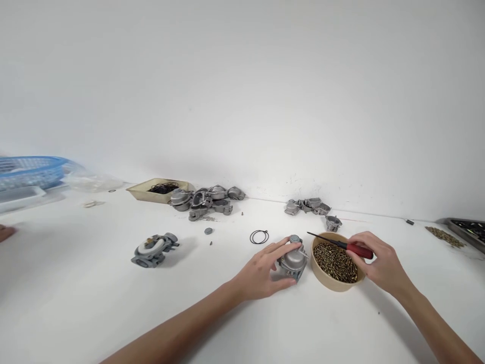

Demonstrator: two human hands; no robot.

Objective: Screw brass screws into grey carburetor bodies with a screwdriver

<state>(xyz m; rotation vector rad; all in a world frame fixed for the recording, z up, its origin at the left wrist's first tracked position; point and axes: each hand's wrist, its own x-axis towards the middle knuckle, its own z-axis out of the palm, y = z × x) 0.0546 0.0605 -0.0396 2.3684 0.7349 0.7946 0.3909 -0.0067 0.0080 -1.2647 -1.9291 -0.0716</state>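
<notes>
My left hand (261, 270) is closed around a grey metal carburetor (294, 259) standing on the white table, its rounded bowl facing up. Between the fingers of my right hand (379, 258) is a screwdriver (358, 249) with a red and black handle. Its thin dark shaft points left, over a round tan bowl (316, 269) full of small brass-coloured screws (335, 263). The tip hovers near the carburetor, apart from it. Behind my left hand, thin black rubber rings (259, 236) lie on the table.
Another carburetor (154, 250) lies to the left. Grey metal bowls (217, 192) are heaped beside a tray of black rings (142, 194); more castings (308, 205) sit by the wall. A blue basket (34, 164) stands far left, near another person's hand (5, 232). Brass parts (445, 236) lie right.
</notes>
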